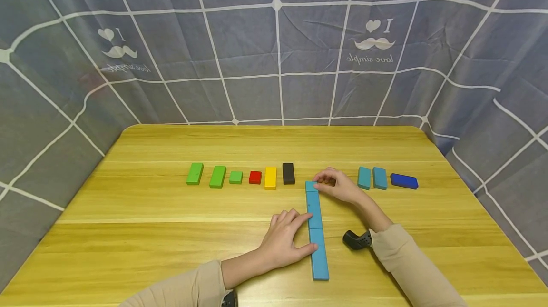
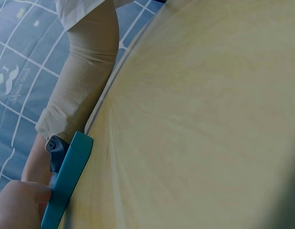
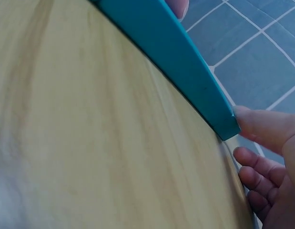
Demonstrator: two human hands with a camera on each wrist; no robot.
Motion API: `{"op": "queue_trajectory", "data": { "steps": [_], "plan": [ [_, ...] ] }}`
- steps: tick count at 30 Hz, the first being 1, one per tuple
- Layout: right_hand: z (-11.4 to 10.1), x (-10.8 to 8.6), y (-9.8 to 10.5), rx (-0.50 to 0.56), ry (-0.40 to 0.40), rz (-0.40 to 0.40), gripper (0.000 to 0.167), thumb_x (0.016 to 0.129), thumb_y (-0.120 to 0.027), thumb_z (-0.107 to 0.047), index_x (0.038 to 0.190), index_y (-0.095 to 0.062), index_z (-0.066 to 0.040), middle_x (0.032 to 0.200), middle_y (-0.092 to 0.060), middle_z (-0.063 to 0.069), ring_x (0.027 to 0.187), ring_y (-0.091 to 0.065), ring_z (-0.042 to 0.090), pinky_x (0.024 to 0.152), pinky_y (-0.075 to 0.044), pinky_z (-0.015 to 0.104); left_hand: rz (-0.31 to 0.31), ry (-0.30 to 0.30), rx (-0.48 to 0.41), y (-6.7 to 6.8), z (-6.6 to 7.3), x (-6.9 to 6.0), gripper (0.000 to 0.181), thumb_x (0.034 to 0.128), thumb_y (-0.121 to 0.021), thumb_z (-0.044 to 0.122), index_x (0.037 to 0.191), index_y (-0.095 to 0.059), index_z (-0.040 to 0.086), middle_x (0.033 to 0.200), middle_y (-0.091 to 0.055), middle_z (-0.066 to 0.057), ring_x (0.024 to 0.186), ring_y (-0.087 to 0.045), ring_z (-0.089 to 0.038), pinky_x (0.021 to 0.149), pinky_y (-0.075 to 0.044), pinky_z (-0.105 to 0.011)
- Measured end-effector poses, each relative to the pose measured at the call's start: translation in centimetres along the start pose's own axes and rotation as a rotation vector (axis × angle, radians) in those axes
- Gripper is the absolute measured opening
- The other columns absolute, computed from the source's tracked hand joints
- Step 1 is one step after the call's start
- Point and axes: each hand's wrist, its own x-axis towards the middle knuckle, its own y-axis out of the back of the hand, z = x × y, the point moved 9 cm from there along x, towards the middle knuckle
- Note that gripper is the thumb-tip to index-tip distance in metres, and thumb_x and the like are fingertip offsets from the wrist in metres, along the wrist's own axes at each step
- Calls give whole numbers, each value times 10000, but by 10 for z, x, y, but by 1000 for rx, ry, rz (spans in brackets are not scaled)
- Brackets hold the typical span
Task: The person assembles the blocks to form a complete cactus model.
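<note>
Two long light-blue blocks and a small light-blue block lie end to end in a line running away from me. My left hand is at the left of the line, fingers spread. Its thumb touches the nearer long block and its index finger the farther one. At the far end, my right hand has its thumb and index finger at the small block, on its right side and far corner. The right wrist view shows a fingertip on the end of the light-blue line, other fingers curled beyond.
Left of the line stand two green blocks, a green square, a red square, a yellow block and a black block. Right of it are two light-blue blocks and a dark-blue block.
</note>
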Motion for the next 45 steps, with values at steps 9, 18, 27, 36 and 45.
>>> {"op": "queue_trajectory", "data": {
  "steps": [9, 18, 27, 36, 45],
  "plan": [
    [30, -5, 40, -3, -11, 168, 306, 876, -603, -85, 1150, -566, 46, 929, -537, 127, 786, -470, 175, 684, -393, 285, -7, 10, 0, 0, 0, 0, 635, 787, -610, 498, 1303, -496, 147, 982, -496, 48, 832, -380, -87, 780, -274, -263],
    [76, -38, 97, -125, -59, 267, 397, 903, -580, -184, 1261, -522, -21, 1058, -504, 151, 844, -418, 117, 711, -355, 252, 4, 5, -3, -1, -1, -1, 634, 783, -614, 494, 1297, -500, 142, 971, -491, 49, 831, -379, -88, 774, -268, -256],
    [104, -80, 139, -156, -78, 412, 359, 879, -605, -111, 1194, -540, 49, 990, -484, 126, 785, -414, 37, 657, -330, 198, 12, 6, -7, 0, 0, -2, 622, 783, -617, 482, 1294, -504, 146, 982, -502, 40, 843, -391, -97, 797, -285, -284],
    [127, -112, 158, -205, -170, 406, 384, 887, -603, -180, 1202, -540, 31, 969, -450, 63, 769, -365, 69, 652, -319, 206, 2, 11, -4, 0, -1, -2, 622, 786, -618, 484, 1297, -500, 151, 993, -502, 41, 848, -397, -98, 806, -288, -294],
    [139, -129, 165, -231, -217, 363, 408, 874, -621, -190, 1205, -533, 32, 936, -449, 64, 764, -364, 30, 640, -328, 188, -10, 11, 2, -2, -1, -2, 628, 788, -615, 487, 1302, -498, 147, 1002, -504, 41, 858, -398, -99, 805, -284, -289]
  ]
}}
